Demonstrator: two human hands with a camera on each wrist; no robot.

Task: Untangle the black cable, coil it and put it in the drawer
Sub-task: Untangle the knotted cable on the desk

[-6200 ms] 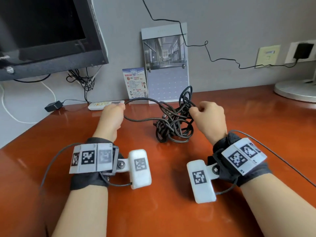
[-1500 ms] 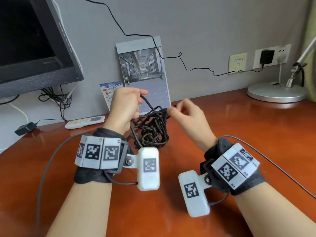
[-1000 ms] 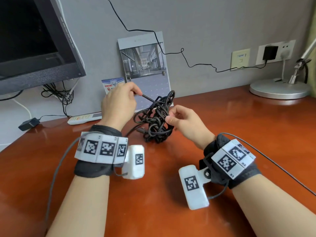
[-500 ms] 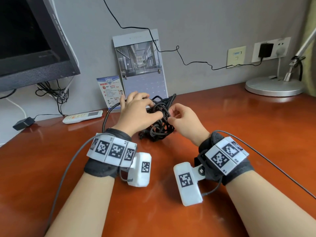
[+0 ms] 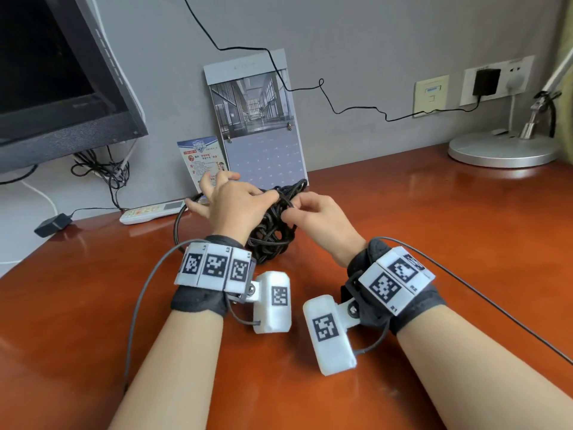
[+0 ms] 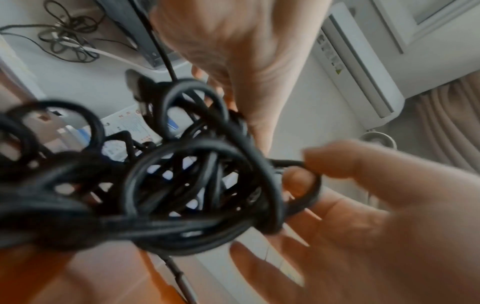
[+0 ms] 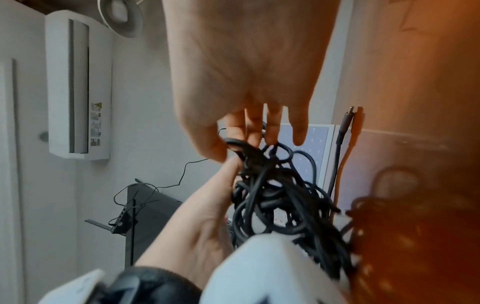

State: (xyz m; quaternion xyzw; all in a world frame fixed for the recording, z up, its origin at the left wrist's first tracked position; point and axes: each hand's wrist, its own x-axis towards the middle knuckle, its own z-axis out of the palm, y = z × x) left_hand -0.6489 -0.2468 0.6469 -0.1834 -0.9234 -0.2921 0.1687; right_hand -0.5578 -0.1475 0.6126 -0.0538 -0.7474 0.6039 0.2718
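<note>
The black cable (image 5: 273, 231) sits as a dense knotted clump on the red-brown worktop (image 5: 434, 243), near the back, just in front of the calendar (image 5: 257, 125) that leans on the grey wall, with a leaflet (image 5: 201, 159) beside it. The clump has no clear long axis; it stands roughly as tall as it is wide, and one loose strand arcs out from it to the left (image 5: 178, 221) across the worktop toward the white remote (image 5: 152, 211). In the right wrist view one free end with its plug (image 7: 348, 117) lies straight on the worktop beyond the clump, pointing away from the hand. The left hand (image 5: 232, 206) lies over the top left of the clump, fingers spread, its thumb and forefinger pinching a loop at the top. The right hand (image 5: 316, 215) meets it from the right, fingers curled, and pinches a strand at the same upper spot; the left wrist view shows a loop hooked round one of its fingers (image 6: 298, 181). To the right the worktop runs open as far as the lamp base (image 5: 502, 150) at the far corner; to the left the monitor (image 5: 55, 72) overhangs the back edge, and the worktop's left edge cuts diagonally close by. The broad near stretch under the forearms is bare wood.
</note>
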